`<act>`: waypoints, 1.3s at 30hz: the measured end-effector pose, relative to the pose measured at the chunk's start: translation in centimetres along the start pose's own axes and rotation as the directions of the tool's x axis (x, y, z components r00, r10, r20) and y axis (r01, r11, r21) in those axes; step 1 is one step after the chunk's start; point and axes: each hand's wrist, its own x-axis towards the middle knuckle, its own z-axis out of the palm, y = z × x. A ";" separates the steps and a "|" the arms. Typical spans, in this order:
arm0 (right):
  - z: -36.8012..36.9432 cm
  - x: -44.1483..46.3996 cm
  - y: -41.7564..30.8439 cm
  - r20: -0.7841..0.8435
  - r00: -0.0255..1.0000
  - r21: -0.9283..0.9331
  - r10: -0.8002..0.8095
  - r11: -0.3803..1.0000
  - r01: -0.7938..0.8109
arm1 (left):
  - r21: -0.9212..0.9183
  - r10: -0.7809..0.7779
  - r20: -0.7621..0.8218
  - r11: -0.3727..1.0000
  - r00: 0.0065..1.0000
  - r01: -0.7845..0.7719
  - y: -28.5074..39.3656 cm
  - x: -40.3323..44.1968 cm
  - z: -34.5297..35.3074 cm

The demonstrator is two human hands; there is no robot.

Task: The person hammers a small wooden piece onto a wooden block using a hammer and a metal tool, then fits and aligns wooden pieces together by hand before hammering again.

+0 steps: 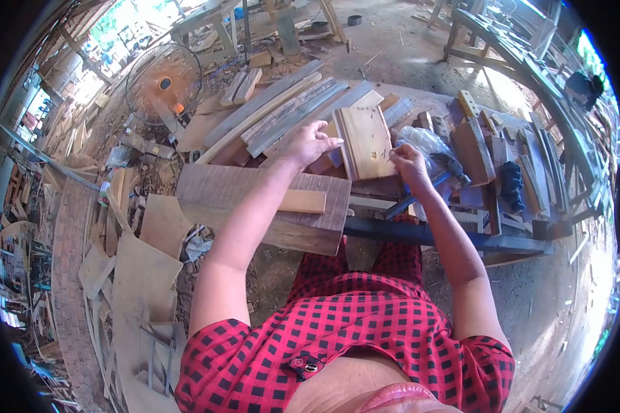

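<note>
My left hand [313, 143] is raised over the wood stack, at the left side of a light wooden panel [368, 141]. Its thumb and fingers are apart, with nothing seen between them. By the panel's right edge is my right hand [409, 162], its fingers pinched; what they hold, if anything, is too small to tell. The panel has a grooved left edge and a small mark near its lower right. A hammer [450, 171] lies beside my right hand, near a clear plastic bag [424, 141]. A small light block [303, 202] rests on a brown board [248, 189] below my left forearm.
Long planks [275, 110] lie behind the panel. Wood pieces and a dark cloth [511, 186] are at the right. A fan [164, 84] stands at the back left. Large sheets [141, 296] lean at the lower left. A person [584, 88] is at the far right.
</note>
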 end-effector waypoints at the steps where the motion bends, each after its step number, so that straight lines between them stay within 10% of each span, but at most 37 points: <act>1: -0.1 0.2 0.4 -0.001 1.000 0.040 -0.010 0.999 0.010 | -0.143 -0.081 -0.038 0.987 0.996 0.075 0.2 1.3 0.9; 7: -0.2 -5.4 -4.8 0.430 0.903 0.260 0.029 0.953 -0.155 | 0.289 0.036 0.048 0.956 0.998 -0.048 -1.0 4.0 -0.7; 12: -1.4 -5.4 -1.6 0.330 0.944 0.351 -0.011 0.929 -0.112 | 0.640 0.021 0.428 0.698 0.904 -0.319 0.6 -4.7 -6.6; 20: 0.8 2.8 3.0 -0.091 0.983 0.055 -0.160 0.985 0.166 | 0.618 0.349 0.295 0.640 0.889 -0.457 -3.1 -11.0 -5.7; 28: 2.4 7.5 -0.9 0.075 0.978 -0.566 0.193 0.816 -0.117 | 0.344 0.299 0.147 0.878 0.943 -0.332 3.0 2.9 -2.5; 31: 2.6 7.7 -2.0 0.034 0.967 -0.567 0.253 0.801 -0.190 | 0.476 0.371 0.188 0.775 0.909 -0.415 1.3 11.4 -1.0; 34: 2.8 8.6 0.7 -0.004 0.971 -0.288 0.238 0.930 -0.229 | 0.347 0.118 0.223 0.918 0.968 -0.192 -0.5 15.7 0.7; 36: 2.7 7.6 1.3 -0.128 0.988 -0.109 0.080 0.990 -0.094 | 0.189 -0.063 0.275 0.982 0.959 0.011 -0.6 16.0 1.5; 39: 2.5 6.1 2.4 -0.216 0.969 0.200 -0.119 0.966 0.163 | -0.174 0.131 0.245 0.981 0.961 -0.089 0.2 14.9 1.6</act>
